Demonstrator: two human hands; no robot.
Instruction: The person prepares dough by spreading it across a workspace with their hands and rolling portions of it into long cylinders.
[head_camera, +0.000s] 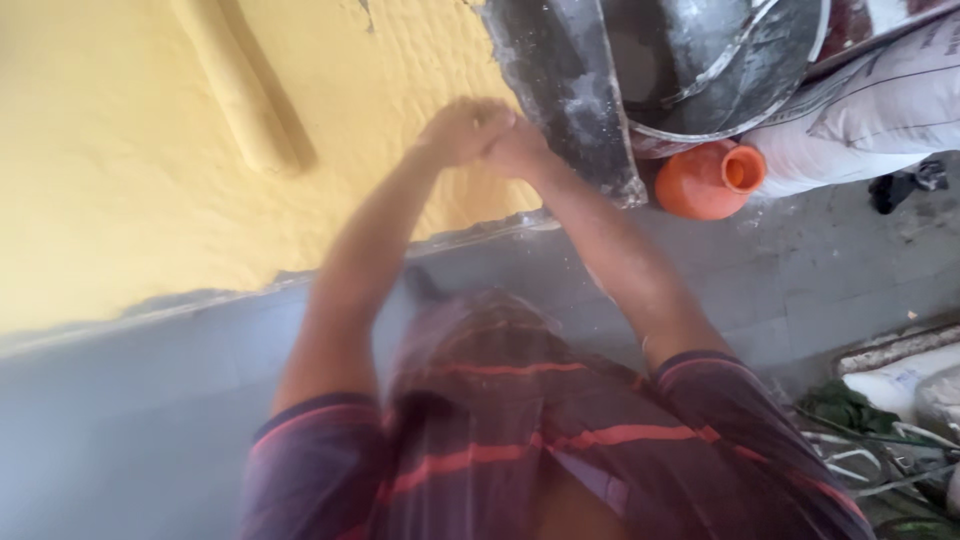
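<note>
Both arms reach forward, and my hands meet against a yellow rough-plastered wall (120, 150). My left hand (458, 130) is curled and pressed against my right hand (520, 150). The right hand touches the lower left edge of a long grey board (565, 90) smeared with plaster, which leans on the wall. Motion blur hides the fingers, so whether either hand grips the board or something small is unclear. My striped dark shirt (520, 440) with red lines fills the bottom of the view.
A metal pan (720, 70) crusted with mortar sits behind the board. Beside it are an orange plastic jug (705, 180) and a white sack (870, 110). A yellow pipe (240, 90) runs along the wall. The floor (820, 270) is grey, with wires and rubble (890, 440) at right.
</note>
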